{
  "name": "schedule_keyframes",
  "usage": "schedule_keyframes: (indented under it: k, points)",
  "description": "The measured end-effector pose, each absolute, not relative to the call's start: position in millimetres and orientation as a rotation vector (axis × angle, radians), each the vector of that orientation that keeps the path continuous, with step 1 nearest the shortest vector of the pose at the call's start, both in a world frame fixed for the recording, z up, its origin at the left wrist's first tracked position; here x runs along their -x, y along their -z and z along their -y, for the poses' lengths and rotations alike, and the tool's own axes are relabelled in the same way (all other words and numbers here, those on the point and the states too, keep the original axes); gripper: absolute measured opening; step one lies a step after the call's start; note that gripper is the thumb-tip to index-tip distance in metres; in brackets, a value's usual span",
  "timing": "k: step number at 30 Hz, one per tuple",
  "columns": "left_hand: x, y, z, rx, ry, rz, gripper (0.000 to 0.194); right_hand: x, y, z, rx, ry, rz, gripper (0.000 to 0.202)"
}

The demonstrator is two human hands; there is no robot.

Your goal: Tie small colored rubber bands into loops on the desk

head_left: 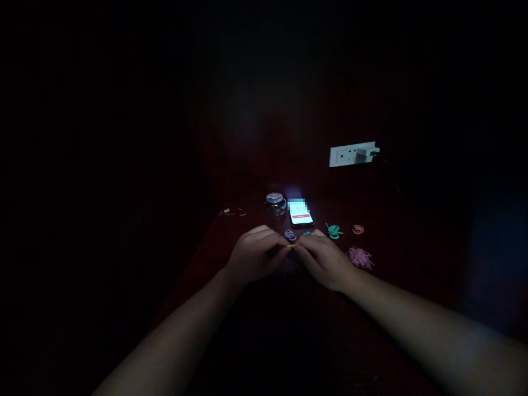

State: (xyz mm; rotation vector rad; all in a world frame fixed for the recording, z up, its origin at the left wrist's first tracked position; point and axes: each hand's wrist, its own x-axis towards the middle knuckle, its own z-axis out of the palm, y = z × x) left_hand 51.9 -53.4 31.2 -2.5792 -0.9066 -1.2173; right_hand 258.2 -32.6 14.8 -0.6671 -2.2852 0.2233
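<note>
Place: dim, indoors, home-like; exact kind unclear
Wall point(264, 129): white socket panel point(345, 156), plug point(374, 152) inserted
Worktop point(214, 253): dark red, bearing lit phone point(301, 216), lidded jar point(275, 204)

Past the 2 hands point(256, 256), a jar point(275, 205) and phone point(301, 213) block the way, but room opens left of the jar.

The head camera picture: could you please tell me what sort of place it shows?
Probably an indoor room, perhaps at home, though it is too dark to be sure. The signs are a white power socket plate, a lit phone and a dark reddish tabletop.
</note>
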Motion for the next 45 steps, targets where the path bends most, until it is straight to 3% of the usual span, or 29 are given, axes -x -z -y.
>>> schedule_keyframes:
  k: [28,33,37,45]
  points:
    - [-51.8,-32.5,53.1,2.603,1.227,0.912,0.01,-258.1,-13.7,32.1,0.614,-0.246,2.19,0.022]
    - [-50.8,-34.0,53.8,2.643,1.235,0.863,0.018,-256.4,-13.4,31.8,0.592,-0.251,2.179,0.019]
    - [-51.0,-33.7,53.1,2.625,1.244,0.881,0.01,-256.2,-13.7,32.2,0.604,-0.247,2.178,0.018]
    - [-48.6,-34.2,51.4,2.57,1.235,0.923,0.012,-259.7,-14.2,31.3,0.646,-0.252,2.15,0.022]
